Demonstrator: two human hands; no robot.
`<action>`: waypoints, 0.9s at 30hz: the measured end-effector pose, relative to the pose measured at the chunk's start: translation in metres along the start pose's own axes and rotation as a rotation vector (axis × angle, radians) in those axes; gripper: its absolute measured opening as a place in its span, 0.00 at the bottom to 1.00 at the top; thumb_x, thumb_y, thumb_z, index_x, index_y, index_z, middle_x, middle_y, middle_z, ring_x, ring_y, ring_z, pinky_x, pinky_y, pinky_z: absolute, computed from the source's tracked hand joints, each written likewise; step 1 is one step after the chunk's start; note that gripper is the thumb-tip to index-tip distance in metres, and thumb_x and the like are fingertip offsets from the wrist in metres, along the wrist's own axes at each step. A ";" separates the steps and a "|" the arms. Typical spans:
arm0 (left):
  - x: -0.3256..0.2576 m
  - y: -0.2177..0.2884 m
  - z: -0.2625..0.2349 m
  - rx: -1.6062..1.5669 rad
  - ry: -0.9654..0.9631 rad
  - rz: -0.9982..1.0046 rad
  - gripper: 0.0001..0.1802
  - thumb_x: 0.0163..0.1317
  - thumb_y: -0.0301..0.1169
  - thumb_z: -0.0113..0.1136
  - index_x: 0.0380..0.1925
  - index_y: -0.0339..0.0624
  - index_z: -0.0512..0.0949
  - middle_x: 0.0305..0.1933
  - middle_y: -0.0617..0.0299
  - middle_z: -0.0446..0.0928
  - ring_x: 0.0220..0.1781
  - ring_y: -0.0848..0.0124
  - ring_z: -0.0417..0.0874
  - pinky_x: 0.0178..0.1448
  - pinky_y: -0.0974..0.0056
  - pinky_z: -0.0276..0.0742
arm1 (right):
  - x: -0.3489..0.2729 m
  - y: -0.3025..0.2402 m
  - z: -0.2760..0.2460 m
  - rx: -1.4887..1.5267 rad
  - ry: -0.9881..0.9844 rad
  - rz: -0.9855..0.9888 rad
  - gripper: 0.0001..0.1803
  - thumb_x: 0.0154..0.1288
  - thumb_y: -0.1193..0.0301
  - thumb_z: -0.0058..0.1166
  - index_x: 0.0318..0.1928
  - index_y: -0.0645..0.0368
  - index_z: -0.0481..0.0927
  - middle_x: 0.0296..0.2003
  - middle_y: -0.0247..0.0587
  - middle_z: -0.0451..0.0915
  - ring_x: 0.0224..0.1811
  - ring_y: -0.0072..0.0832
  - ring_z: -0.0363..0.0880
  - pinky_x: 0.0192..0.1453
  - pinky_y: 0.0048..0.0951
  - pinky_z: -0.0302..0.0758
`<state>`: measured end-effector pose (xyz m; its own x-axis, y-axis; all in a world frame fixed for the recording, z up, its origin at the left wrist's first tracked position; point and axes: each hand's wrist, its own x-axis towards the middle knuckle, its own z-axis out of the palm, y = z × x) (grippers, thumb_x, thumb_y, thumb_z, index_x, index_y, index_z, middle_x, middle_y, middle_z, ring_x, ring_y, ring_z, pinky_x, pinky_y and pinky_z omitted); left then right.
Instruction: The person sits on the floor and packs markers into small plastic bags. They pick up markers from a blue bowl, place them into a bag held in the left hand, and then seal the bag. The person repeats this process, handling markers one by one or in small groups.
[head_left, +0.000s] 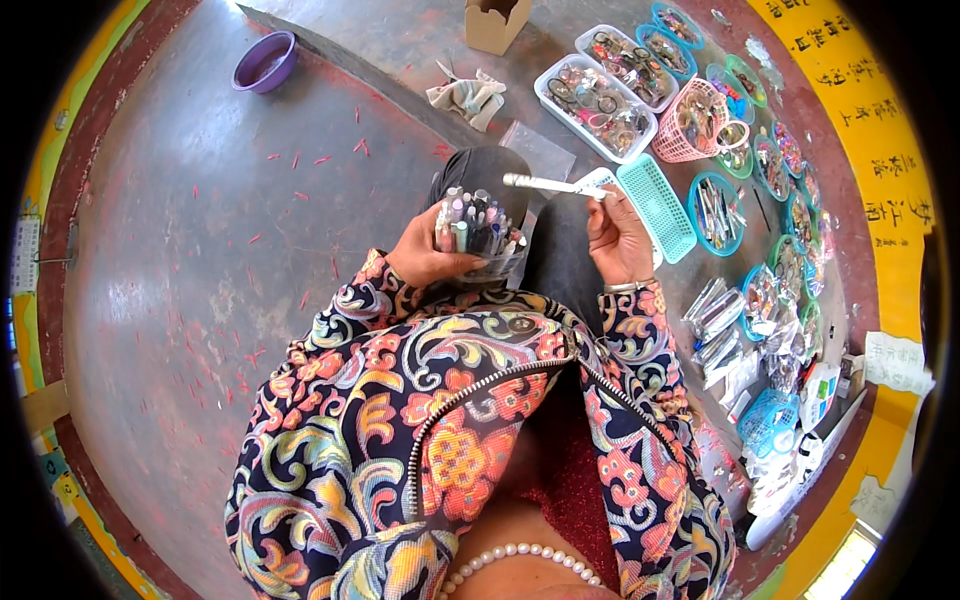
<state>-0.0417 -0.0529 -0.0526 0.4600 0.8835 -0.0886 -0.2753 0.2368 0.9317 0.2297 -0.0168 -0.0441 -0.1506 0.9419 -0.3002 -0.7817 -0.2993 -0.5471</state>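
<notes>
My left hand [430,250] is wrapped round the side of a clear plastic cup [507,266] that rests by my lap. Several pens [482,218] with white, grey, purple and dark ends stand packed in it. In my right hand [620,238], a slim white pen [545,184] is pinched near one end, pointing left above my knees and apart from the cup. Beyond that hand lies a mint green basket [657,205], beside a white one partly hidden by the pen and fingers.
To the right stand clear bins [597,107] of small items, a pink basket [692,120] and a blue round basket [717,213] of pens. Packaged bundles [715,320] lie nearer. A purple basin [265,62], a cloth [468,98] and a cardboard box [495,25] are farther off.
</notes>
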 end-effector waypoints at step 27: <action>-0.002 0.010 0.005 0.024 -0.009 -0.030 0.28 0.46 0.14 0.59 0.50 0.36 0.64 0.48 0.55 0.74 0.51 0.67 0.75 0.55 0.63 0.68 | 0.041 -0.037 -0.169 -0.004 0.551 -0.226 0.06 0.59 0.72 0.53 0.36 0.60 0.74 0.28 0.39 0.78 0.29 0.28 0.78 0.27 0.21 0.73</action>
<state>-0.0412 -0.0537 -0.0411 0.4752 0.8725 -0.1140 -0.2409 0.2536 0.9368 0.3547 0.0075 -0.1685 0.3566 0.7647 -0.5368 -0.7551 -0.1025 -0.6476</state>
